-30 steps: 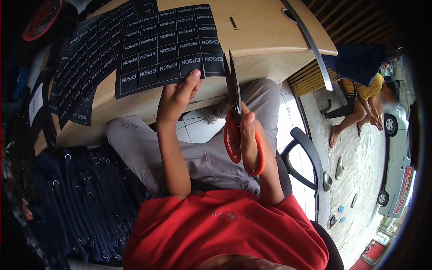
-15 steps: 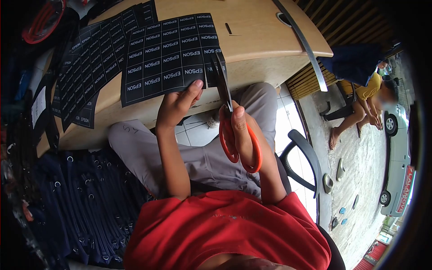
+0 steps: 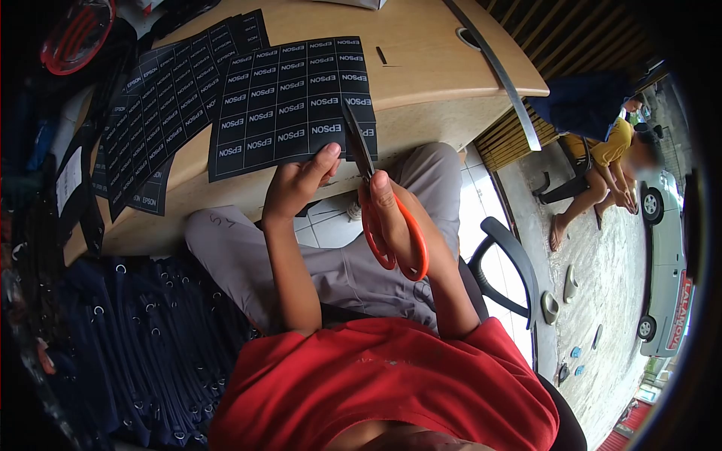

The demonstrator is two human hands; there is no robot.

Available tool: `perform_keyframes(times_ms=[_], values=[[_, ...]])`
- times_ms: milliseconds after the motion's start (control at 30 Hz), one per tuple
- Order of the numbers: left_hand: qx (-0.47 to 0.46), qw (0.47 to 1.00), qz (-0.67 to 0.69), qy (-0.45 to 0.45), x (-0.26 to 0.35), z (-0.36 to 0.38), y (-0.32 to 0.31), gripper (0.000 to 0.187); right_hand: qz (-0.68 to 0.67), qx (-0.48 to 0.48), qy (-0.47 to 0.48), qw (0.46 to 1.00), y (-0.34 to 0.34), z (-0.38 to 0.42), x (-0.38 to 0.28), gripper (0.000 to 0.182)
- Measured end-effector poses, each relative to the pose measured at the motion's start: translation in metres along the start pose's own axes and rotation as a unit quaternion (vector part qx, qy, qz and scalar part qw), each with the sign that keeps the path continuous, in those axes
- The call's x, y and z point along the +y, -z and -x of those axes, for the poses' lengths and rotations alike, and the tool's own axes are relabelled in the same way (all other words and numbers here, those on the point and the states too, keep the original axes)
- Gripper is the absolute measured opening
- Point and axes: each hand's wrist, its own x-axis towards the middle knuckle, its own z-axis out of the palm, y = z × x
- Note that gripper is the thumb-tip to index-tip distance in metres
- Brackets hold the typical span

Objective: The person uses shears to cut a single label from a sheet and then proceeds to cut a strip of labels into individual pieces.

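Note:
My left hand (image 3: 304,180) pinches the near edge of a black sheet (image 3: 289,101) printed with rows of EPSON labels. My right hand (image 3: 398,218) is closed round the orange handles of the scissors (image 3: 359,143). Their blades lie along the sheet's right-hand column, just right of my left thumb, and look nearly closed. More EPSON sheets (image 3: 162,98) are spread on the table to the left of the held one.
The wooden table (image 3: 429,68) carries a metal ruler (image 3: 500,68) and a small dark strip (image 3: 382,56). Dark blue straps with rings (image 3: 150,338) hang at lower left. A black chair arm (image 3: 526,270) is at right. Outside, a person in yellow (image 3: 613,154) sits near a van (image 3: 665,263).
The scissors and my right hand have shifted slightly left, and the blades have come closer together. The table and sheets appear slightly lower in view.

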Motion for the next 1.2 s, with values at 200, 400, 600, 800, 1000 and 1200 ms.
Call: perform_keyframes(times_ms=[200,400,600,800,1000,1200], values=[[-0.004,1.0,-0.006,0.003,0.0,0.001,-0.005,0.023,-0.025,-0.002,-0.013,1.0,-0.001,-0.003,-0.002,0.066],[-0.022,0.999,-0.045,-0.01,0.005,0.001,-0.012,0.023,-0.058,0.018,-0.014,0.998,-0.002,-0.004,-0.005,0.065],[-0.043,0.997,-0.059,-0.032,0.006,0.001,-0.019,0.022,-0.055,0.039,-0.015,0.998,-0.002,-0.006,-0.007,0.064],[-0.045,0.997,-0.049,-0.036,0.006,0.002,-0.024,0.021,-0.044,0.05,-0.026,0.997,0.0,-0.007,-0.007,0.063],[-0.058,0.996,-0.059,-0.042,0.004,0.002,-0.022,0.02,0.025,0.06,0.031,0.997,0.0,-0.009,0.002,0.063],[-0.055,0.995,-0.048,-0.07,-0.007,0.003,-0.019,0.017,0.018,0.046,0.002,0.999,0.001,-0.009,-0.003,0.067]])
